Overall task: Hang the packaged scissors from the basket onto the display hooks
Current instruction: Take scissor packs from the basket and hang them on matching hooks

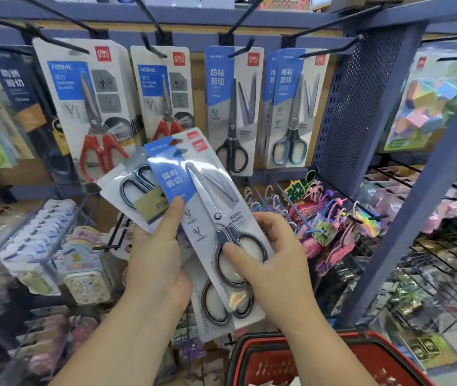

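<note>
both hands hold scissor packs before the hooks (238,50): left hand (156,254) grips a fanned stack (149,185), right hand (273,252) pinches the front pack (210,201); red basket (252,355) below.

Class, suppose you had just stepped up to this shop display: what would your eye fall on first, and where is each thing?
First come the fanned packs of scissors at centre, gripped by the left hand and pinched at the handles by the right hand. Behind them, the red-handled scissors stand out, hanging on the hooks at upper left. A red basket sits at bottom right.
</note>
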A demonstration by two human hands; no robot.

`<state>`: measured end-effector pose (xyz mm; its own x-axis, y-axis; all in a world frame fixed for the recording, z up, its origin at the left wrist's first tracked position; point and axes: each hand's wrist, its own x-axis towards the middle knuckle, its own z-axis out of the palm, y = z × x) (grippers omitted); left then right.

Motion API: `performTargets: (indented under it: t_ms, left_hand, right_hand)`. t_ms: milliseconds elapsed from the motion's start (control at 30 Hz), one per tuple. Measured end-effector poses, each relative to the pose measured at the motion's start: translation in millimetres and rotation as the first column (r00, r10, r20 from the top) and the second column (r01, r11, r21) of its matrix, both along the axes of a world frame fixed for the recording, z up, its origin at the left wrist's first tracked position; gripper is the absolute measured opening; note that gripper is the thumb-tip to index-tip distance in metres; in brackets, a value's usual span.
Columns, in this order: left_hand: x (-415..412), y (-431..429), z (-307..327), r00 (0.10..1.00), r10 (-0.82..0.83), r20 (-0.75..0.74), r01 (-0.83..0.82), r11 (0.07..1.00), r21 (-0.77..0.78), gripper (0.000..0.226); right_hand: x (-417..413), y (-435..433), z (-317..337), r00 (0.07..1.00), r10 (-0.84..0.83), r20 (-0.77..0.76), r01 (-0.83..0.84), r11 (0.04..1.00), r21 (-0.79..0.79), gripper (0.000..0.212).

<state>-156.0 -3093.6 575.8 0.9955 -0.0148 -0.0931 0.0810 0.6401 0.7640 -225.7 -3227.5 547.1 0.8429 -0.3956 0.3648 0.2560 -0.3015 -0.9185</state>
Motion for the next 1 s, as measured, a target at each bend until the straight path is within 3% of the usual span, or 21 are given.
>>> performTargets:
  t_ms: [100, 233, 433, 567, 733, 1000]
  left_hand:
    - [-3, 0, 0, 0.999, -0.008, -0.039, 0.007, 0.999, -0.032, 0.018]
    - [-5, 2, 4, 0.997, -0.018, -0.076, 0.012, 0.997, -0.081, 0.033]
    - [-11, 4, 2, 0.999, -0.044, 0.026, 0.045, 0.998, -0.034, 0.031]
    - [-9, 5, 0, 0.993, -0.058, 0.1, 0.057, 0.998, 0.008, 0.045]
    - [-7, 3, -2, 0.983, 0.076, 0.168, -0.087, 0.994, 0.06, 0.055]
    - [5, 5, -4, 0.981, 0.167, 0.098, -0.172, 0.984, 0.047, 0.06]
  right_hand:
    - [0, -3, -1, 0.999, 0.038, -0.02, -0.038, 0.999, 0.009, 0.04]
    - [-1, -4, 0, 0.996, 0.075, -0.045, -0.076, 0.997, -0.027, 0.035]
    - [4, 1, -3, 1.0, -0.017, 0.018, 0.015, 0.995, 0.096, 0.043]
    - [8, 4, -1, 0.999, 0.007, 0.038, -0.013, 0.988, 0.157, 0.037]
    - [10, 6, 1, 0.996, 0.052, 0.068, -0.065, 0.979, 0.192, 0.033]
    - [7, -11, 9, 0.996, -0.03, 0.081, 0.011, 0.973, 0.231, 0.03]
